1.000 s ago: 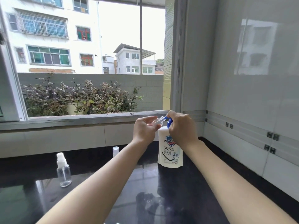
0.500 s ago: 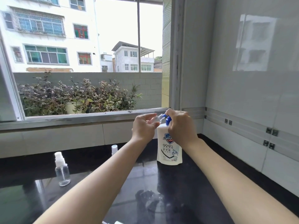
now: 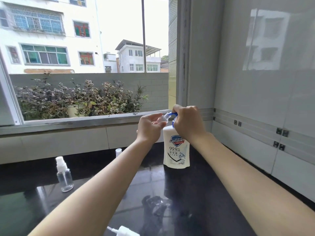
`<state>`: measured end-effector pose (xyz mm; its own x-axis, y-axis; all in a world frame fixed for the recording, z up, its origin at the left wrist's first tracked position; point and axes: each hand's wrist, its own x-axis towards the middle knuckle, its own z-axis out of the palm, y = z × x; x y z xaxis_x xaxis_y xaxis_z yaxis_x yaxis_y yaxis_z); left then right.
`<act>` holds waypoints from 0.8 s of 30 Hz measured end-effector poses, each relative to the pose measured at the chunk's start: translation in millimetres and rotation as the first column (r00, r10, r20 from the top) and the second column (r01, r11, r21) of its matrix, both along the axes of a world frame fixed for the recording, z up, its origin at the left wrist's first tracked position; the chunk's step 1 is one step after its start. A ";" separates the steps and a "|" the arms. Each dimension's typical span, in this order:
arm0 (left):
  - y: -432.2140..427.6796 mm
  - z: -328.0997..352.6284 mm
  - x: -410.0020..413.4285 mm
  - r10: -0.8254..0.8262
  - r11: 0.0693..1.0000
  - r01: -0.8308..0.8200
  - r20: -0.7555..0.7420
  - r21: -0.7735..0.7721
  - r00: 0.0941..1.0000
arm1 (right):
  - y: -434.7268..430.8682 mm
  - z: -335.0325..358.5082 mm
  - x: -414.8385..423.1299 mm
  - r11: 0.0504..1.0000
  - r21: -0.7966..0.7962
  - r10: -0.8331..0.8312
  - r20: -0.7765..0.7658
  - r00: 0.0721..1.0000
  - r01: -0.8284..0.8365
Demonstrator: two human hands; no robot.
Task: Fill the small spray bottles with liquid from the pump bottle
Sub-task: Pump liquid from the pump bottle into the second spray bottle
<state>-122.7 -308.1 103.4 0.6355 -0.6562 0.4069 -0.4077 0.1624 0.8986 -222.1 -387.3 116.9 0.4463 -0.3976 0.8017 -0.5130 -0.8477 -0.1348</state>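
Note:
A white pump bottle (image 3: 176,150) with a blue pump head (image 3: 172,114) stands on the black counter (image 3: 196,198). My right hand (image 3: 186,122) curls over the pump head from the right. My left hand (image 3: 149,127) holds a small clear spray bottle (image 3: 162,118) tilted with its open neck against the blue nozzle. A second small spray bottle (image 3: 64,174), clear with a white sprayer on top, stands upright at the left. A white spray top (image 3: 126,232) lies at the bottom edge. A small white cap (image 3: 118,152) shows behind my left forearm.
A window sill (image 3: 81,122) runs behind the counter, with plants and buildings outside. A white tiled wall (image 3: 264,99) closes off the right side, carrying small metal fittings (image 3: 282,132).
Both hands stay on the pump bottle and the small bottle. The view has shifted slightly; nothing else moved.

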 end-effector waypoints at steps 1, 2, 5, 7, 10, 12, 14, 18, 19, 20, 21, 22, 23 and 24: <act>0.0 1.1 -0.5 0.001 1.000 -0.001 -0.005 -0.007 1.000 | -0.9 2.3 0.8 1.000 0.000 0.003 0.005 1.000 -0.003; -0.2 1.6 -0.4 0.001 1.000 -0.001 -0.009 -0.011 1.000 | -1.1 1.6 1.2 1.000 -0.004 0.001 0.017 1.000 -0.001; -1.4 -2.2 0.9 -0.012 1.000 0.012 -0.017 -0.008 1.000 | -0.7 -13.6 0.4 1.000 -0.012 -0.012 0.063 0.998 0.013; -1.7 -5.8 2.5 -0.006 1.000 0.006 -0.010 0.004 1.000 | 1.1 -22.1 -0.1 1.000 -0.001 -0.027 0.055 0.998 0.027; -1.3 -4.3 2.0 -0.004 1.000 0.004 0.006 0.000 1.000 | -0.1 -11.0 -1.0 1.000 0.001 -0.019 0.019 1.000 0.019; -1.6 -1.0 1.3 -0.006 1.000 0.006 -0.002 -0.012 1.000 | -1.7 1.7 -0.8 1.000 0.017 -0.004 -0.001 1.000 0.004; -1.8 -0.3 1.9 0.002 1.000 -0.002 -0.007 -0.018 1.000 | -1.8 4.9 0.8 1.000 0.030 -0.007 0.005 1.000 0.007; -2.9 -6.8 2.5 -0.009 1.000 0.008 -0.006 -0.011 1.000 | 2.6 -16.4 0.9 0.999 0.032 -0.019 0.030 0.999 0.018; -3.0 -7.4 2.0 -0.007 1.000 0.007 0.000 -0.008 1.000 | 2.8 -19.2 0.1 1.000 0.028 -0.009 0.040 0.999 0.008; -3.1 -7.3 2.1 -0.004 1.000 0.004 0.002 -0.009 1.000 | 1.7 -18.3 -0.1 1.000 0.024 -0.004 0.045 0.999 0.003; -2.8 -6.3 2.3 0.000 1.000 0.000 0.001 -0.012 1.000 | -0.2 -14.3 1.0 1.000 0.021 -0.006 0.042 0.999 0.005; -2.7 -4.5 1.8 0.002 1.000 -0.002 0.001 -0.018 1.000 | -2.5 -9.3 1.8 1.000 0.023 -0.010 0.035 0.999 0.009; -2.4 -2.8 1.9 0.004 1.000 -0.004 -0.001 -0.024 1.000 | -3.9 -4.5 3.0 1.000 0.024 -0.010 0.023 1.000 0.010; -2.4 -1.6 2.1 0.005 1.000 -0.005 -0.002 -0.026 1.000 | -4.8 -1.7 4.1 1.000 0.025 -0.009 0.013 1.000 0.009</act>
